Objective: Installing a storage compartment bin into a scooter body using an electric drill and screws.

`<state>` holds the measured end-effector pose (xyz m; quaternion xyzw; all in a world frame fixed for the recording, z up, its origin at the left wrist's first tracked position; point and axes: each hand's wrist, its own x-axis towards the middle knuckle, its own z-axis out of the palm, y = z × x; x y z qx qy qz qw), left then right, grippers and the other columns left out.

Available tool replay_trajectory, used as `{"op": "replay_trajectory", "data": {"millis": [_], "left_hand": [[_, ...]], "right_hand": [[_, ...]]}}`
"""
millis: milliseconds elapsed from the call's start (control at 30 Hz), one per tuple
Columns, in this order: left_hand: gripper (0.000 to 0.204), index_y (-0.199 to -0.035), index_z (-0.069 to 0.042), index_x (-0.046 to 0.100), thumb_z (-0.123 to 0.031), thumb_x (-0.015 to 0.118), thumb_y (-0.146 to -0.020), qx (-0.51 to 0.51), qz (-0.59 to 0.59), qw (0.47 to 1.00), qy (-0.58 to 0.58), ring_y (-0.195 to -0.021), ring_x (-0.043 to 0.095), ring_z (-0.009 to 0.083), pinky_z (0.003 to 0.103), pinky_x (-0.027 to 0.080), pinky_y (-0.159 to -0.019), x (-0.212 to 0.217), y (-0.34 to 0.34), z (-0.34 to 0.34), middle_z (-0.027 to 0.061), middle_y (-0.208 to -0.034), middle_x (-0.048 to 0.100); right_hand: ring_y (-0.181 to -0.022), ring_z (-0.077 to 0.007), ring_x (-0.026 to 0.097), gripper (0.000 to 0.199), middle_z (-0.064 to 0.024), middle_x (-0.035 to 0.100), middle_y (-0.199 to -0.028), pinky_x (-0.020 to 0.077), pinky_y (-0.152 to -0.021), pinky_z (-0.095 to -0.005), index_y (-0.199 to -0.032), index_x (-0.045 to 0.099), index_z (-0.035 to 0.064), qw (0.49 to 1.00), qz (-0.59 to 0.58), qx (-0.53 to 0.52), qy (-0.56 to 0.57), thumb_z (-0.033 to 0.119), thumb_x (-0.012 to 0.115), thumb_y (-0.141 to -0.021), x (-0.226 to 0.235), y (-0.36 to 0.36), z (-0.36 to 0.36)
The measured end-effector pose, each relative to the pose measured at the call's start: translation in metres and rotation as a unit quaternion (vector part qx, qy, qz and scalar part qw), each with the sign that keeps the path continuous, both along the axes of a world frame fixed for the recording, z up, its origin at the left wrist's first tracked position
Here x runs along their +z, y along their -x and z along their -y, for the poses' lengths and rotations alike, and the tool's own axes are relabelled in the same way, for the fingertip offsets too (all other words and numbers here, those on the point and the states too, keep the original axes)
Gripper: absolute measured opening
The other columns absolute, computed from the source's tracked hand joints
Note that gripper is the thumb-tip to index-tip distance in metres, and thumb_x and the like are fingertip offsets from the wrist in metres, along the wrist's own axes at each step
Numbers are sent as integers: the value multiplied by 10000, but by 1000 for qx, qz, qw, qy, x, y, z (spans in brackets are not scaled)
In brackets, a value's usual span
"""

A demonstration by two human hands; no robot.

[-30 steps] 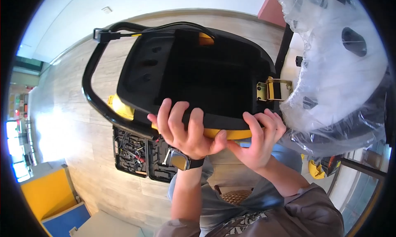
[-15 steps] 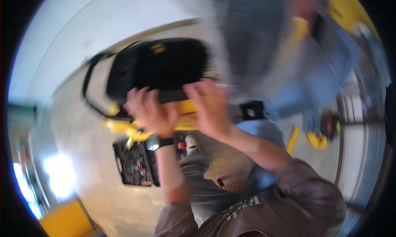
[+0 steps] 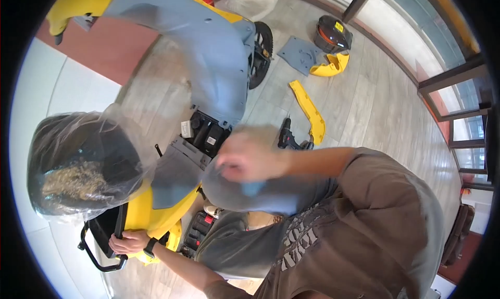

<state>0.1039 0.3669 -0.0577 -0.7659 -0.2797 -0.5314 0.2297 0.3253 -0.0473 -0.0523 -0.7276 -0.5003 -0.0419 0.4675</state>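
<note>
Fingers of the left hand wrap the black tubular rear rack beneath the yellow scooter body. Nearer centre, the blurred right hand hovers, its grip unreadable, above the grey panel; a yellow trim strip lies beyond.

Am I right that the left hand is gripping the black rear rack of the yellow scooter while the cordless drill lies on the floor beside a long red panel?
Not quite: the long panel beside the cordless drill is yellow, not red, as the head view shows. The rest holds: the left hand grips the black rear rack of the yellow scooter, and the drill lies on the floor.
</note>
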Motion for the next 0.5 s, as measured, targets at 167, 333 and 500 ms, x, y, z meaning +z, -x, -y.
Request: {"op": "replay_trajectory", "data": {"millis": [167, 333, 500], "left_hand": [[680, -964, -9, 614, -611, 300, -1001, -1, -5, 1000, -16, -918, 565, 383, 497, 420, -817, 11, 10, 0, 184, -980, 613], [276, -973, -33, 678, -269, 546, -916, 3, -62, 998, -5, -1057, 587, 355, 521, 365, -1030, 1, 32, -32, 155, -1042, 658], [423, -1074, -62, 634, -401, 565, -832, 35, -211, 973, 87, -1108, 585, 325, 555, 274, -1122, 41, 26, 12, 116, -1115, 635]], "right_hand": [[-853, -389, 659, 267, -201, 671, -886, 521, -729, -500, -880, 662, 32, 873, -260, -260, 319, 280, 626, -787, -192, -70, 161], [-1026, -421, 646, 558, -254, 671, -1071, 510, -892, -512, -1260, 539, -1, 725, -268, -53, 632, 347, 569, -825, -339, -39, 227], [-1136, -451, 583, 681, -321, 600, -1191, 474, -971, -503, -1266, 477, -43, 667, -386, -5, 637, 370, 667, -759, -391, 2, 195]]}}
